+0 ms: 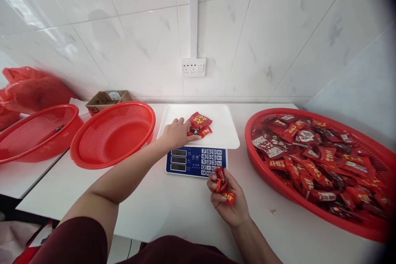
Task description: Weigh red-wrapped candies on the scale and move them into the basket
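On the white tray [224,130] of a digital scale [196,161], my left hand [177,134] is closed around small red candy packets [194,131], thumb and fingers on either side of them. A larger red packet with yellow lettering [200,119] lies against those fingers. My right hand [230,202] is palm up in front of the scale, its fingers curled round several small red wrapped candies [221,181]. One candy with yellow print [229,197] shows on the palm.
At the right stands a large red basket [258,165] full of red wrapped snacks. Left of the scale are a red basket [113,132] with bare insides, another red basket [40,152], a small cardboard box [108,99] and red plastic bags [37,90]. A tiny gold-coloured bit [273,211] lies on the table.
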### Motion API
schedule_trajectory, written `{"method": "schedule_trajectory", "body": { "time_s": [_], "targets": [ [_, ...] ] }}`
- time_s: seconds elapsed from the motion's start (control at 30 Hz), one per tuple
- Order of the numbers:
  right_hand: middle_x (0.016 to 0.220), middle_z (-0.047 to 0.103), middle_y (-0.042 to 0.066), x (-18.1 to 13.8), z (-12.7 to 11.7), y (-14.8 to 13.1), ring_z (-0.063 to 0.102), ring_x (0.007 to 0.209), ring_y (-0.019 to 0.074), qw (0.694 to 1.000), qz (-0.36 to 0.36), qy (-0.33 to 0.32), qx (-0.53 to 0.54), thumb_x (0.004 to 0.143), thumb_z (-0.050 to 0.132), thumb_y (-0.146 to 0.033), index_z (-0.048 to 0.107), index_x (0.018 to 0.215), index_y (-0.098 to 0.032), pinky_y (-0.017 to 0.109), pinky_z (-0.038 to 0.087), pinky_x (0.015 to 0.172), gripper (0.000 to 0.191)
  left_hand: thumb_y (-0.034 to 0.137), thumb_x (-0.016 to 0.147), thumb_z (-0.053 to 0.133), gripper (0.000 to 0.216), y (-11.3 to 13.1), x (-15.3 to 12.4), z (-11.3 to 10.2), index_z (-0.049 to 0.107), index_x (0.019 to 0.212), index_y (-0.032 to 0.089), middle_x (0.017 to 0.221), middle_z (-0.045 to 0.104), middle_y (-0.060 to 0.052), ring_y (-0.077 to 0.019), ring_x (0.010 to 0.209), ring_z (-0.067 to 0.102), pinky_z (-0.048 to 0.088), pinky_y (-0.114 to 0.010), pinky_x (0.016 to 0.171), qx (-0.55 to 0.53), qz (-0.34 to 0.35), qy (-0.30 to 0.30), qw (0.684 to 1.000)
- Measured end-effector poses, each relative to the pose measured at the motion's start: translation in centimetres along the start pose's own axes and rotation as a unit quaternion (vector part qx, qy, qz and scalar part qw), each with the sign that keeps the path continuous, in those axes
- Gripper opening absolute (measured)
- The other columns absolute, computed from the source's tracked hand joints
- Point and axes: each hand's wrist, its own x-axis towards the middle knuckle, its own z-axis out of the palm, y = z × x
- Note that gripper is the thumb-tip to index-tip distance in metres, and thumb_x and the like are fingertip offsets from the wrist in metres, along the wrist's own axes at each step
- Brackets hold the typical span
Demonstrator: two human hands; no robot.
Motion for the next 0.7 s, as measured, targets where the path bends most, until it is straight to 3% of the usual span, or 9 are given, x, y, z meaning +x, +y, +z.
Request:
{"method": "schedule_trajectory", "body": {
  "time_s": [0.2, 0.37, 0.47, 0.6, 0.7],
  "targets": [
    [0.068, 0.059, -0.002, -0.2, 0.0, 0.0, 0.054, 0.055, 0.0054, 1.000, -0.010, 0.007, -0.014, 0.073, 0.069, -0.026, 0.062, 0.085, -0.017, 0.006, 0.036, 0.031, 0.017, 0.053, 0.072, 0.059, 0.053, -1.3, -0.2, -0.8, 0.050, 0.116, 0.026, 0.113, 0.048, -0.009, -0.0268, 0.094, 0.056, 0.047, -0.033, 0.071, -0.042, 0.028, -0.063, 0.997],
    [0.068, 0.059, -0.001, 0.0, -0.3, 0.3, 0.054, 0.055, 0.0061, 1.000, -0.009, 0.014, -0.020, 0.075, 0.067, -0.029, 0.061, 0.084, -0.017, 0.007, 0.035, 0.030, 0.016, 0.028, 0.074, 0.056, 0.031, -2.1, 0.4, -1.4, 0.056, 0.105, 0.024, 0.105, 0.051, -0.004, -0.0172, 0.078, 0.060, 0.047, -0.027, 0.069, -0.081, 0.045, -0.076, 0.993],
    [0.068, 0.059, 0.000, 0.3, -0.5, 0.3, 0.053, 0.054, 0.0067, 0.999, -0.013, 0.026, -0.017, 0.074, 0.069, -0.029, 0.060, 0.084, -0.016, 0.007, 0.034, 0.029, 0.018, 0.016, 0.073, 0.051, 0.033, -2.8, 0.0, -2.5, 0.054, 0.106, 0.021, 0.106, 0.053, -0.006, -0.0188, 0.083, 0.059, 0.047, -0.028, 0.073, -0.076, 0.028, -0.038, 0.996],
    [0.068, 0.058, 0.000, 0.3, -0.6, 0.2, 0.053, 0.055, 0.0072, 0.999, -0.024, 0.033, -0.020, 0.075, 0.068, -0.029, 0.061, 0.084, -0.015, 0.008, 0.034, 0.030, 0.018, 0.013, 0.076, 0.045, 0.031, -6.4, -2.4, -5.2, 0.053, 0.105, 0.020, 0.109, 0.053, -0.008, -0.0234, 0.098, 0.054, 0.046, -0.033, 0.080, -0.034, -0.050, 0.109, 0.992],
    [0.068, 0.058, 0.000, 0.2, -0.6, 0.3, 0.053, 0.055, 0.0072, 0.999, -0.028, 0.038, -0.027, 0.075, 0.067, -0.029, 0.061, 0.084, -0.016, 0.008, 0.034, 0.030, 0.018, 0.026, 0.080, 0.048, 0.032, -9.7, -4.8, -6.7, 0.051, 0.111, 0.018, 0.120, 0.049, -0.011, -0.0298, 0.103, 0.052, 0.046, -0.040, 0.080, -0.022, -0.142, 0.093, 0.985]
  ]
}}
